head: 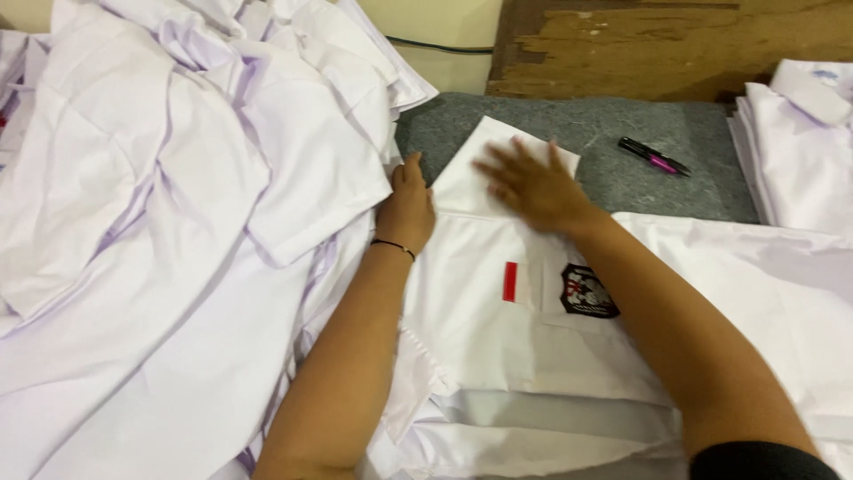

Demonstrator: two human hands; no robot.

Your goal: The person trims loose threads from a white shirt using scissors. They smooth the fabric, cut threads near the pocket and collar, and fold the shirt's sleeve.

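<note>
A white shirt (498,329) lies spread in front of me on a grey felt table, with a red patch (510,281) and a dark round badge (586,292) on its chest pocket. My right hand (531,185) is flat and blurred on the shirt's folded sleeve (471,169), fingers spread. At the shirt's left edge rests my left hand (407,206), against a big heap of white shirts (178,204). A thin black band circles my left wrist.
A black and pink pen (653,156) lies on the grey felt (613,124) beyond the shirt. A stack of folded white shirts (800,151) stands at the right edge. Worn wooden board (666,44) runs along the back.
</note>
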